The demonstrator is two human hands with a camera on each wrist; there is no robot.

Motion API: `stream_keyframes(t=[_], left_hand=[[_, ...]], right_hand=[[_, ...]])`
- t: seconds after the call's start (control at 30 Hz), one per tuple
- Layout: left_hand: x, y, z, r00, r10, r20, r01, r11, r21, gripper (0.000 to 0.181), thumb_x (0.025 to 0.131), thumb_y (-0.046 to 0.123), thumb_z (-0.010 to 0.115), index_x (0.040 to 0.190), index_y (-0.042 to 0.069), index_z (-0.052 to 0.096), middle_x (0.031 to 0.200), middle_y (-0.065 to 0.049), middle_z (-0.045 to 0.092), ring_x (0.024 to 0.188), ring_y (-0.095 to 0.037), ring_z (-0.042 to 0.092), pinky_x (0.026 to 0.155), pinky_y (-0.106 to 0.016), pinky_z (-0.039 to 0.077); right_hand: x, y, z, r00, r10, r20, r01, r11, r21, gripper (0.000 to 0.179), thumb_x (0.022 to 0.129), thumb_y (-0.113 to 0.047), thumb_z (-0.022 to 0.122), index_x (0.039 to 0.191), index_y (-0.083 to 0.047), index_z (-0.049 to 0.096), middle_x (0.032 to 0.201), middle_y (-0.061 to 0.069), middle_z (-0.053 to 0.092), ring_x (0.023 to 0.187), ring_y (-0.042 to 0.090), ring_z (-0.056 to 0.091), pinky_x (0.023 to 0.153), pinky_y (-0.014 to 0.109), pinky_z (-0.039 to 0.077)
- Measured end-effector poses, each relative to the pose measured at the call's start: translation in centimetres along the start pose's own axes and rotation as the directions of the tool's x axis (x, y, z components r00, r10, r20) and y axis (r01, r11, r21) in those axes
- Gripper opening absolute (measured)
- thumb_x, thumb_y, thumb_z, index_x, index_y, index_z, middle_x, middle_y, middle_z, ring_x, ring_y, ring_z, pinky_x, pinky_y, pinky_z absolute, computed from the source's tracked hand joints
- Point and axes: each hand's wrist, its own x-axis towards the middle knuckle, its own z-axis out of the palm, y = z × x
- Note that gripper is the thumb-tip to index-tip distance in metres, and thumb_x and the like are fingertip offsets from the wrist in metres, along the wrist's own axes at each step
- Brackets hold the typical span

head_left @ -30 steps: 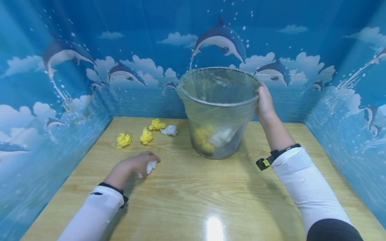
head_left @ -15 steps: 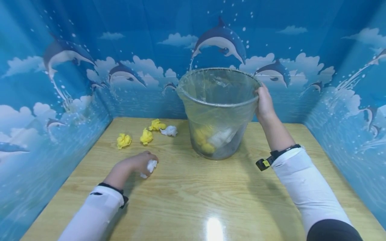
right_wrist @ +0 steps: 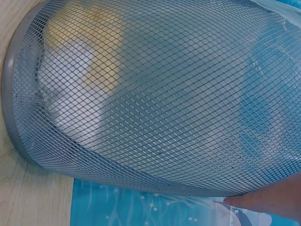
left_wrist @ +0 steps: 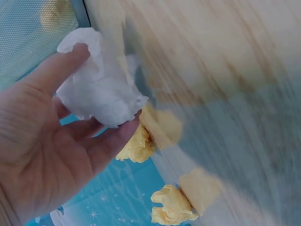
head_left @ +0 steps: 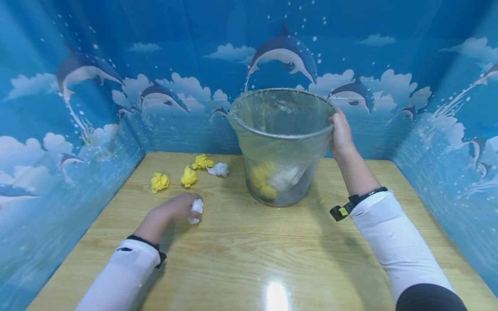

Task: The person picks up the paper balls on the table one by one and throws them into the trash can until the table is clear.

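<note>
My left hand (head_left: 177,209) pinches a crumpled white paper ball (left_wrist: 101,84) between thumb and fingertips, over the left part of the table. In the left wrist view the thumb presses one side and the fingers curl under the other. My right hand (head_left: 341,131) grips the right rim of a grey mesh wastebasket (head_left: 309,168), which stands upright with a clear plastic liner over its edge. Yellow and white crumpled papers (right_wrist: 70,61) show through the mesh at its bottom. The right fingers inside the rim are mostly hidden.
Beyond my left hand lie three yellow paper balls, one at left (head_left: 160,182), one in the middle (head_left: 189,176) and one farther back (head_left: 202,161). Another white ball (head_left: 218,169) touches the back one. A dolphin-print curtain (head_left: 186,56) encloses the wooden table (head_left: 249,255).
The white paper has shifted up and been gathered into my left fingertips, while the left wrist stays almost in place. My right hand and the wastebasket have not visibly moved.
</note>
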Motion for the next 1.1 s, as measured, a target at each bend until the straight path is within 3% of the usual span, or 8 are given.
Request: stream_keyframes(t=[0.3,0.5,0.6,0.87,1.1], left_hand=[[0.7,0.1,-0.7,0.994,-0.039,-0.105,0.038,0.999,-0.011,0.062,0.090,0.025,0.067,0.136,-0.009,0.044,0.131,-0.034,0.050,0.120,-0.049,0.049,0.100,-0.057,0.042],[1.4,0.4,-1.3,0.971,-0.047,-0.235,0.042,0.999,-0.028,0.061,0.089,0.026,0.067,0.136,-0.007,0.045,0.128,-0.036,0.048,0.115,-0.050,0.052,0.095,-0.057,0.045],[1.7,0.7,-1.9,0.958,-0.070,-0.276,0.055,0.997,-0.061,0.062,0.090,0.026,0.065,0.138,-0.006,0.043,0.132,-0.036,0.046,0.119,-0.049,0.049,0.099,-0.058,0.043],[2.0,2.4,-4.9,0.954,-0.116,-0.276,0.084,0.989,-0.123,0.072,0.095,0.035,0.059,0.148,-0.003,0.030,0.148,-0.033,0.031,0.134,-0.048,0.035,0.108,-0.059,0.033],[2.7,4.0,-7.4,0.942,-0.092,-0.324,0.034,0.983,-0.181,0.069,0.095,0.032,0.059,0.149,0.000,0.030,0.146,-0.029,0.034,0.128,-0.044,0.042,0.101,-0.056,0.042]], right_hand=[[0.0,0.0,0.0,1.000,0.001,-0.002,-0.001,1.000,-0.004,0.069,0.093,-0.019,0.026,0.157,-0.015,0.002,0.163,-0.003,-0.004,0.149,0.020,0.004,0.119,0.037,0.009],[0.0,0.0,0.0,1.000,-0.011,0.001,0.011,1.000,-0.005,0.068,0.093,-0.019,0.026,0.157,-0.014,0.004,0.163,-0.002,-0.002,0.147,0.020,0.007,0.118,0.037,0.011],[0.0,0.1,0.0,1.000,-0.010,-0.004,0.010,1.000,-0.004,0.068,0.093,-0.020,0.026,0.157,-0.014,0.004,0.163,-0.003,-0.002,0.147,0.020,0.008,0.118,0.036,0.011],[0.0,0.0,0.0,1.000,0.001,-0.008,-0.001,1.000,-0.015,0.068,0.093,-0.021,0.026,0.157,-0.015,0.004,0.163,-0.004,-0.003,0.148,0.020,0.005,0.119,0.037,0.011],[-0.1,0.0,0.0,1.000,0.008,0.001,-0.008,1.000,-0.008,0.069,0.093,-0.021,0.026,0.157,-0.017,0.001,0.163,-0.004,-0.005,0.150,0.020,0.001,0.121,0.038,0.007]])
